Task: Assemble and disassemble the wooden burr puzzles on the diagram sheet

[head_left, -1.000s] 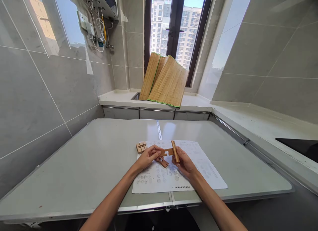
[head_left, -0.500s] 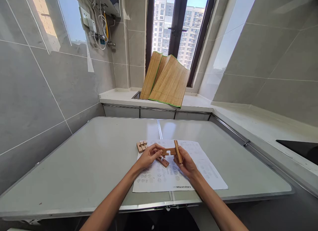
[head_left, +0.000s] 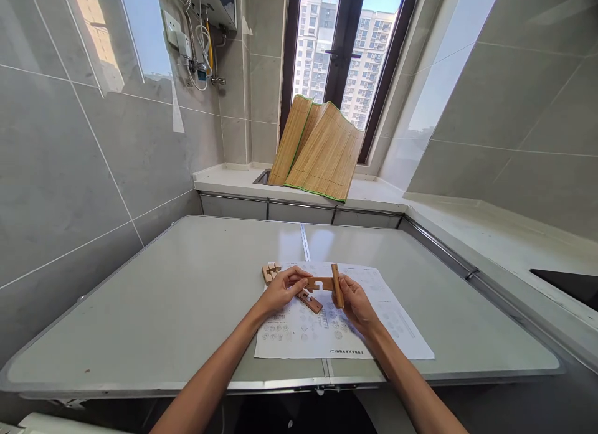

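Between my hands, above the printed paper sheet (head_left: pixel 387 322), is a notched wooden piece (head_left: pixel 322 283) lying crosswise. My left hand (head_left: pixel 283 289) pinches its left end. Upright at its right end stands a wooden bar (head_left: pixel 337 286), which my right hand (head_left: pixel 357 302) grips from the right side; the two pieces meet there. Just below my left fingers, a darker slotted wooden piece (head_left: pixel 311 302) slants over the paper. A light block with grooves (head_left: pixel 270 272) rests at the paper's upper left corner, partly behind my left hand.
A large pale folding table (head_left: pixel 187 297) carries the paper. Behind it, a bamboo mat (head_left: pixel 322 154) leans on the white counter (head_left: pixel 224 179) below the window. Pipes and cables (head_left: pixel 200 54) hang on the left wall. A dark panel (head_left: pixel 567 287) lies in the right counter.
The whole view has shifted slightly, so the scene sits a little farther right. The upright bar is tilted a bit less. Both hands keep their hold.
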A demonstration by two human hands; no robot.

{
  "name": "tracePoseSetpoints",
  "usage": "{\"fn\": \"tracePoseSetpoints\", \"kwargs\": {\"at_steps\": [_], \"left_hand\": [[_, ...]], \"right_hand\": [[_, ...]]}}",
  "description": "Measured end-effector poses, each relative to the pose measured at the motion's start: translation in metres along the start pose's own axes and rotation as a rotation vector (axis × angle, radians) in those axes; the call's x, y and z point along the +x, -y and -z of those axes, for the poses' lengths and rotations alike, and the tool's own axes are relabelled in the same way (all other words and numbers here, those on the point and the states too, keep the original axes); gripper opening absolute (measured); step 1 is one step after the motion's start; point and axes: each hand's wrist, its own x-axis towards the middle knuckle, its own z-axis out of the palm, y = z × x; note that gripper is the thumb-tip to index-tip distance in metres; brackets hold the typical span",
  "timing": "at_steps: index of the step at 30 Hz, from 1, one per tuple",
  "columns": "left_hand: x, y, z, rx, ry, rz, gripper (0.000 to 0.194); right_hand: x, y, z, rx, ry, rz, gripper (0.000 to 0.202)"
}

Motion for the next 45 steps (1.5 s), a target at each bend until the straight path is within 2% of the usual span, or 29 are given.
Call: {"fn": "tracePoseSetpoints", "kwargs": {"at_steps": [4,8,12,14,18,20,23,27,31,35,40,45], "left_hand": [[-0.001,0.000,-0.002,0.004,-0.005,-0.001,0.038],[-0.001,-0.001,-0.001,0.061,-0.002,0.001,0.036],[-0.001,-0.003,0.018,0.122,-0.092,-0.030,0.035],[-0.001,-0.005,0.031,0.159,-0.161,-0.043,0.034],[-0.005,-0.007,0.044,0.254,-0.244,-0.007,0.031],[-0.007,-0.008,0.040,0.348,-0.224,0.016,0.029],[-0.010,-0.010,0.031,0.452,-0.117,0.071,0.027],[-0.013,-0.014,0.024,0.505,-0.014,0.119,0.026],[-0.015,-0.014,0.022,0.580,0.011,0.127,0.020],[-0.015,-0.010,0.019,0.681,-0.026,0.070,0.018],[-0.017,-0.001,0.012,0.893,-0.025,-0.052,0.018],[-0.019,0.000,0.008,0.986,-0.034,-0.061,0.016]], "right_hand": [[0.000,0.001,0.000,-0.006,-0.041,0.035,0.039],[0.000,0.003,-0.002,0.027,-0.008,0.002,0.037],[0.000,0.009,0.006,0.067,-0.082,0.095,0.035],[0.001,0.012,0.013,-0.022,-0.130,0.116,0.036],[0.006,0.010,0.021,-0.449,-0.143,0.021,0.045],[0.009,0.005,0.021,-0.675,-0.162,0.036,0.047],[0.015,-0.004,0.015,-0.953,-0.159,0.097,0.043],[0.019,-0.012,0.002,-1.123,-0.095,0.145,0.033],[0.019,-0.013,-0.011,-1.263,-0.043,0.160,0.024],[0.015,-0.013,-0.016,-1.331,-0.025,0.187,0.023],[0.005,-0.011,-0.012,-1.315,0.018,0.223,0.027],[-0.023,0.003,0.000,-1.198,0.096,0.243,0.027]]}}
